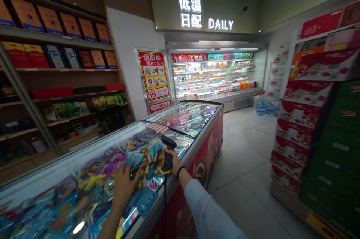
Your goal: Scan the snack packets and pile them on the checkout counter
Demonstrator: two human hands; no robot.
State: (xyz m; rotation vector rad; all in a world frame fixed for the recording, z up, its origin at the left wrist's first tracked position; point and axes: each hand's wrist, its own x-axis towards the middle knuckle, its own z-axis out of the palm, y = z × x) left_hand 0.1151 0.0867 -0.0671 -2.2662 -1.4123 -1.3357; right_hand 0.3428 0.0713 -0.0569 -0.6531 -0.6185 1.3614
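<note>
The right hand (pixel 171 162) clamps a corded barcode scanner (pixel 168 154) beside the chest freezer's (pixel 206 156) rim; the spread left hand (pixel 122 188) touches foil packets (pixel 143 160). A snagged cable (pixel 165 201) could jerk the scanner loose.

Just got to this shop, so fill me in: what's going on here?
A person stands at a red-sided, glass-topped chest freezer. Their right hand grips a black corded handheld barcode scanner, and their left hand rests on shiny blue and gold packets heaped inside the freezer. Farther back, a lit multi-shelf refrigerated display case stands under an illuminated DAILY sign.
</note>
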